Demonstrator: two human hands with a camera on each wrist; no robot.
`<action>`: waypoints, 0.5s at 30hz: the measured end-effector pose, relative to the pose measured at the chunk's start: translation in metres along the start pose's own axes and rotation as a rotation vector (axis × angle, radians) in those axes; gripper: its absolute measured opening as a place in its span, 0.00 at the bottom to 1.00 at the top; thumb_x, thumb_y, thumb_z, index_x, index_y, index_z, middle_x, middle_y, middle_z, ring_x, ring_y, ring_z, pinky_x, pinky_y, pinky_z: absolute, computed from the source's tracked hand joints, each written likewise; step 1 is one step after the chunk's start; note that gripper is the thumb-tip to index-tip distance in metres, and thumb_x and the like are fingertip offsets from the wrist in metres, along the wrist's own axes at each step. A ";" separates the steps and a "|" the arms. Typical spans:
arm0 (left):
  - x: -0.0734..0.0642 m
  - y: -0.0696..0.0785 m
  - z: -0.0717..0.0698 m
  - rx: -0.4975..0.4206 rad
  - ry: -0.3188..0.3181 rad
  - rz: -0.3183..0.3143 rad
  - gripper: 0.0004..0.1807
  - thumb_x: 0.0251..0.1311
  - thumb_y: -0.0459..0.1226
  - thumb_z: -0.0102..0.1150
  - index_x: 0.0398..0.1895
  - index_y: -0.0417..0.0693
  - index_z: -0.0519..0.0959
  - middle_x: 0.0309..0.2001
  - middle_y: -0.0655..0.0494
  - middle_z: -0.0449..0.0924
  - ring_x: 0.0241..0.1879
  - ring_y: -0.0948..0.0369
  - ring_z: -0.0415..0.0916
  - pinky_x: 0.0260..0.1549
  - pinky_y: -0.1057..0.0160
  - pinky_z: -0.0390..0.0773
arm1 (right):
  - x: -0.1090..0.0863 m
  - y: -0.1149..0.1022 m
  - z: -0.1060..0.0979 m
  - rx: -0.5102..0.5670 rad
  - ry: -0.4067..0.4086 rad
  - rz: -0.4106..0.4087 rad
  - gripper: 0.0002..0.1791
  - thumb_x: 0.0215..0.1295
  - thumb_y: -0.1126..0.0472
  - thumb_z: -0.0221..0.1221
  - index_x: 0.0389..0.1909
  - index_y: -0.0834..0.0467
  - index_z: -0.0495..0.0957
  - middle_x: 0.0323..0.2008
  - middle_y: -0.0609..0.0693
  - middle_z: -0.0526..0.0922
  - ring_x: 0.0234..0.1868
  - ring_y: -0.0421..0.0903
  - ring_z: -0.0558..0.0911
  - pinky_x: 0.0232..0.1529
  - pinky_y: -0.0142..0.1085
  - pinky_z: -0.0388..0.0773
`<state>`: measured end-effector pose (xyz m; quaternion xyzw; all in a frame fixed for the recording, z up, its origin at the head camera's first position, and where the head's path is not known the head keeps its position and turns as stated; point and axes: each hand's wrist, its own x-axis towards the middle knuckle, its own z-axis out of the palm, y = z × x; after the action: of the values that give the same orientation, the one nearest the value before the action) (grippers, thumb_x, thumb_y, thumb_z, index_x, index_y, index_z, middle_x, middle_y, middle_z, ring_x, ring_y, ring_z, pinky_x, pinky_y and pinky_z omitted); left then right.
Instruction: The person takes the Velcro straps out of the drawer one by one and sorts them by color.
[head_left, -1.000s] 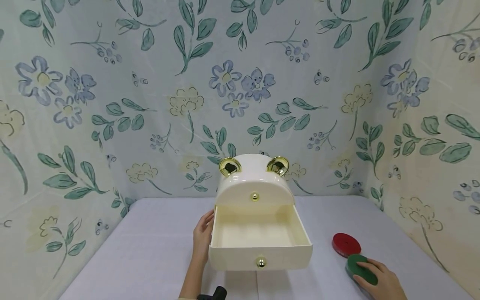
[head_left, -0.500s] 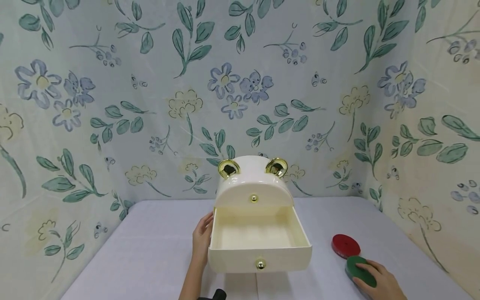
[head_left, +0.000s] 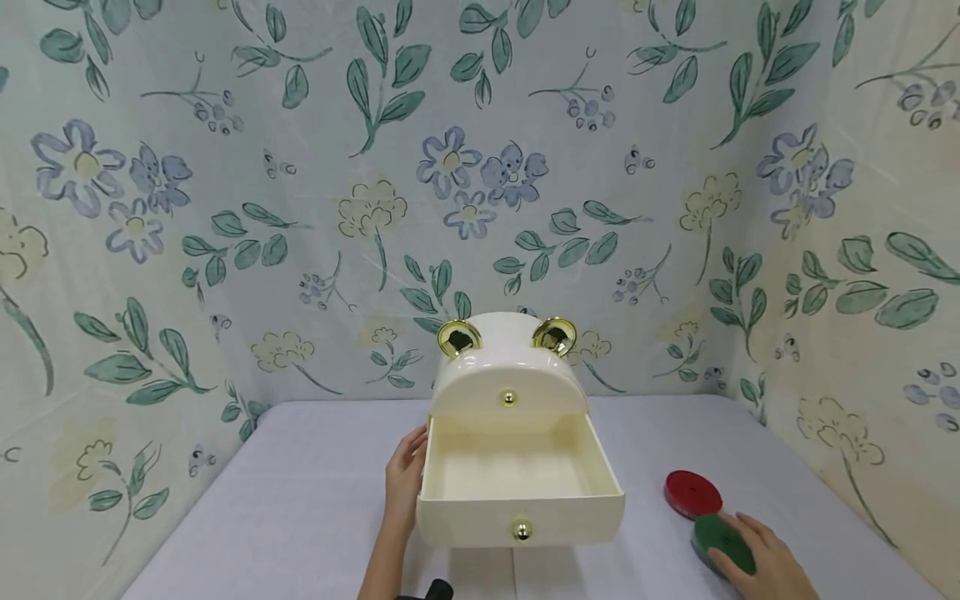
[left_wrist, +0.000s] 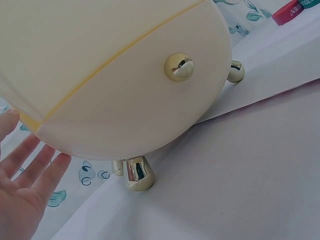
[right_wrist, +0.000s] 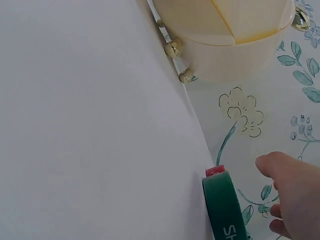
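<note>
A cream storage box [head_left: 510,371] with gold ring eyes stands mid-table, its lower drawer [head_left: 521,521] pulled out and bare inside. A gold knob [left_wrist: 179,67] marks the drawer front. My left hand [head_left: 405,479] rests against the box's left side, fingers extended along it; in the left wrist view its fingertips [left_wrist: 61,159] touch the edge. To the right, a green round disc [head_left: 722,543] with pale lettering on its side lies beside a red round disc [head_left: 693,494]. My right hand [head_left: 772,562] is over the green disc's right edge; the right wrist view shows its thumb and fingers apart from it.
A white cloth covers the table [head_left: 315,500], with a seam running near the front middle. Floral fabric walls [head_left: 480,167] enclose the back and both sides. The box stands on gold feet [left_wrist: 139,174]. A black device [head_left: 438,590] shows at my left wrist.
My right hand's fingers have come off the top of the green disc and spread slightly to the right. The left hand, box and drawer stay put.
</note>
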<state>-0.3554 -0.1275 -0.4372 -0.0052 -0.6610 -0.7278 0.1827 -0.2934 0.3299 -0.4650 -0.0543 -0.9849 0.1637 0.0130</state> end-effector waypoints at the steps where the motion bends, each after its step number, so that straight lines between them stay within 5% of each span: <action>1: 0.000 0.000 0.000 -0.001 -0.001 0.000 0.23 0.63 0.44 0.50 0.60 0.47 0.68 0.58 0.46 0.70 0.53 0.55 0.72 0.44 0.62 0.79 | 0.001 0.001 0.001 0.002 0.005 0.001 0.52 0.49 0.26 0.51 0.60 0.67 0.60 0.54 0.75 0.60 0.52 0.72 0.62 0.48 0.64 0.67; 9: -0.001 0.000 -0.001 0.022 -0.002 0.014 0.23 0.63 0.45 0.49 0.60 0.48 0.68 0.58 0.46 0.70 0.53 0.55 0.71 0.43 0.62 0.79 | -0.006 -0.010 -0.002 -0.010 0.195 -0.076 0.43 0.57 0.34 0.51 0.60 0.67 0.61 0.55 0.71 0.64 0.53 0.69 0.65 0.48 0.64 0.67; 15: -0.002 -0.001 -0.001 0.011 -0.008 0.014 0.23 0.63 0.45 0.49 0.60 0.47 0.68 0.58 0.45 0.70 0.52 0.56 0.72 0.42 0.63 0.79 | -0.030 -0.041 -0.017 0.023 0.441 -0.248 0.32 0.53 0.52 0.63 0.54 0.68 0.68 0.50 0.69 0.71 0.48 0.64 0.70 0.43 0.62 0.71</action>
<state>-0.3540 -0.1276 -0.4386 -0.0116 -0.6656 -0.7229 0.1851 -0.2672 0.2938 -0.4355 0.0329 -0.9555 0.1562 0.2480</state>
